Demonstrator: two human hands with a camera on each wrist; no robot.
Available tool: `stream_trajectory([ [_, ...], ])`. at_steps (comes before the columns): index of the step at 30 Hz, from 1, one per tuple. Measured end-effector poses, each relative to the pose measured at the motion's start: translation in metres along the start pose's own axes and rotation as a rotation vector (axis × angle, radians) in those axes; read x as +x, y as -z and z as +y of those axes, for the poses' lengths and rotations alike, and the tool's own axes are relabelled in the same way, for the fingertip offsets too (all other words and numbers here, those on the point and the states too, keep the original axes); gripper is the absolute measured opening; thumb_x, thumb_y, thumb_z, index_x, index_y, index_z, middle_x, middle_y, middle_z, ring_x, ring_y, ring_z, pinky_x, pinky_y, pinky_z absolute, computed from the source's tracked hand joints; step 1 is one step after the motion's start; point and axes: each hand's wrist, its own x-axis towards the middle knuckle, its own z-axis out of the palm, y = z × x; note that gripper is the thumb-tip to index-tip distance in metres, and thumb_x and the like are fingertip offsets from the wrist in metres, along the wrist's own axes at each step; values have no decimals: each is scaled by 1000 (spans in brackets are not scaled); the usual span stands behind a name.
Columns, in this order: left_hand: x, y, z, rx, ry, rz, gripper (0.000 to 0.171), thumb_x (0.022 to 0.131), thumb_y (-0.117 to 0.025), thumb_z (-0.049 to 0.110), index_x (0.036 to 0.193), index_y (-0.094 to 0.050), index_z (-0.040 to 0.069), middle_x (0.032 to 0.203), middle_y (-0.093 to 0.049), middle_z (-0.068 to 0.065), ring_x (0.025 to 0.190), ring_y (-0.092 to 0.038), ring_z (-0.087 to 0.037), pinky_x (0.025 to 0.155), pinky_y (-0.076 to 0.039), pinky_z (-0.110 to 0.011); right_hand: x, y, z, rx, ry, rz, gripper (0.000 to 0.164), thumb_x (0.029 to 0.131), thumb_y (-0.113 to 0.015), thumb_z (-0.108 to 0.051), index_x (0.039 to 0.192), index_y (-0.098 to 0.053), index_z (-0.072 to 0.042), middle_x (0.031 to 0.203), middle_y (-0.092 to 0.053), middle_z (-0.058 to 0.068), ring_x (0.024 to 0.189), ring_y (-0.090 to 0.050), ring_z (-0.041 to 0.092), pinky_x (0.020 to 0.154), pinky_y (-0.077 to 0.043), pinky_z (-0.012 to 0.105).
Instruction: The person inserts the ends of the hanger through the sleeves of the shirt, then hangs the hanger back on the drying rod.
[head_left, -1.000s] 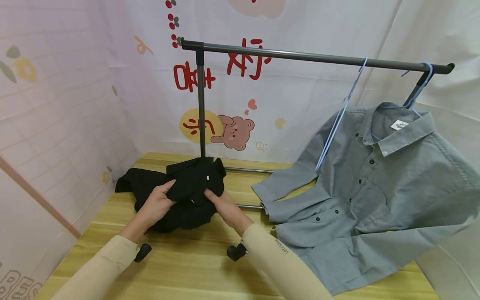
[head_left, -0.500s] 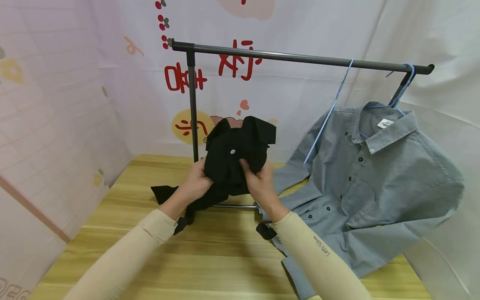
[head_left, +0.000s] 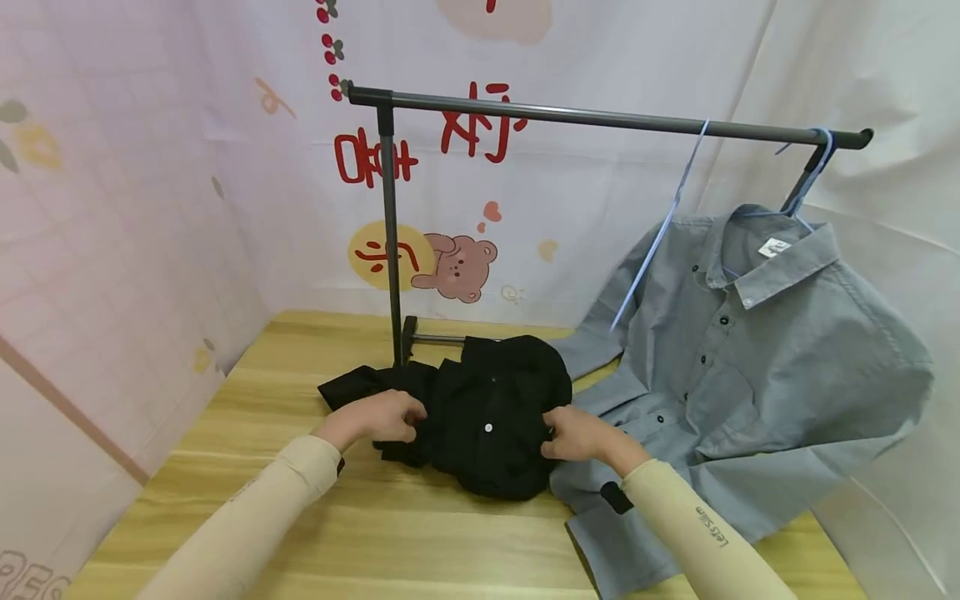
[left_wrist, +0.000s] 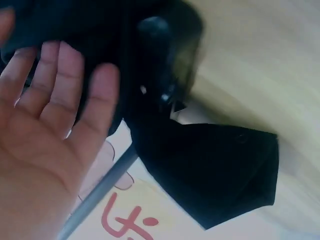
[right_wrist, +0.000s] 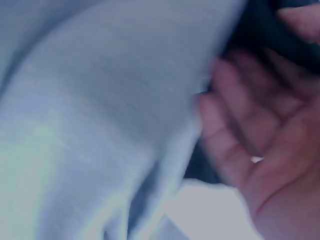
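Note:
A bunched black garment [head_left: 491, 417] with a white button, shirt-like in look, lies on the wooden table. One narrow part, perhaps a sleeve, stretches out to its left. My left hand [head_left: 382, 415] is at the garment's left side, and in the left wrist view its fingers [left_wrist: 67, 75] are loosely bent with nothing in them. On the other side, my right hand [head_left: 581, 432] is beside the garment's right edge. The right wrist view is blurred; its fingers [right_wrist: 230, 110] look relaxed near the black cloth, and whether they touch it I cannot tell.
A grey shirt [head_left: 780, 358] hangs on a blue hanger [head_left: 806, 179] at the right end of a dark metal rack [head_left: 555, 112]; its lower part spreads over the table. Another blue hanger [head_left: 660, 233] hangs left of it. A printed cloth [head_left: 585, 208] covers the wall behind.
Both hands lifted the black garment and moved it right, then put it down on the table and let go. The hands are now farther apart.

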Motion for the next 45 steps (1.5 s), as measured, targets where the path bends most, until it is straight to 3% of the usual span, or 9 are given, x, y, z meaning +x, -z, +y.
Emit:
stream_trajectory([
  [4, 11, 18, -1, -86, -22, 192, 21, 97, -56, 3, 113, -70, 3, 107, -67, -9, 93, -61, -23, 86, -50, -44, 1, 22, 6, 27, -155, 237, 18, 87, -49, 2, 76, -61, -6, 68, -53, 1, 55, -43, 15, 54, -37, 31],
  [7, 25, 25, 5, -153, 33, 297, 27, 101, -56, 13, 125, -64, 2, 113, -66, -13, 102, -63, -27, 91, -49, -46, 10, 30, 7, 171, -297, 377, 28, 99, -42, -7, 108, -69, -1, 94, -66, 11, 77, -61, 24, 68, -48, 37],
  [15, 54, 11, 17, -445, 270, 187, 69, 102, -55, 38, 155, -27, 3, 146, -45, -22, 134, -44, -38, 109, -33, -53, 31, 14, 10, 659, -500, 267, 57, 106, -46, -34, 145, -39, 7, 115, -55, 19, 98, -56, 31, 90, -48, 46],
  [21, 54, 7, 12, -690, 196, 301, 41, 99, -64, 22, 133, -57, 2, 118, -63, -16, 105, -60, -30, 95, -46, -45, 29, 13, 7, 786, -316, 334, 64, 99, -63, -33, 147, -42, 3, 151, -39, 24, 137, -38, 40, 108, -34, 53],
  [29, 36, 34, 13, -926, -100, 458, 30, 104, -53, 12, 131, -54, 0, 111, -63, -11, 95, -60, -20, 88, -49, -33, 22, 28, -3, 832, 32, 373, 36, 102, -59, -29, 122, -51, -1, 112, -63, 15, 101, -62, 28, 85, -51, 40],
  [32, 32, 41, 14, -970, -156, 489, 28, 104, -51, 10, 129, -52, -3, 105, -65, -11, 88, -63, -18, 81, -51, -29, 20, 31, -10, 762, 37, 317, 39, 100, -62, -33, 128, -55, -8, 117, -64, 8, 105, -63, 21, 88, -51, 39],
  [35, 29, 43, 15, -965, -162, 512, 26, 105, -50, 11, 127, -53, -2, 102, -65, -9, 85, -63, -17, 77, -51, -27, 17, 31, -13, 675, -7, 221, 26, 96, -66, -35, 98, -64, -9, 82, -62, 2, 71, -58, 16, 72, -50, 35],
  [38, 28, 43, 13, -925, -139, 541, 26, 104, -52, 14, 125, -55, -1, 103, -65, -11, 87, -61, -18, 78, -50, -27, 14, 30, -10, 598, -59, 164, 46, 94, -69, -39, 65, -45, -12, 56, -33, -4, 49, -29, 13, 55, -35, 30],
  [45, 25, 42, 8, -803, -72, 526, 29, 102, -58, 22, 124, -61, 2, 112, -63, -12, 95, -58, -21, 85, -48, -31, 5, 38, 0, 620, -26, 143, 33, 102, -56, -39, 113, -60, -8, 98, -65, 3, 87, -62, 18, 81, -49, 38],
])
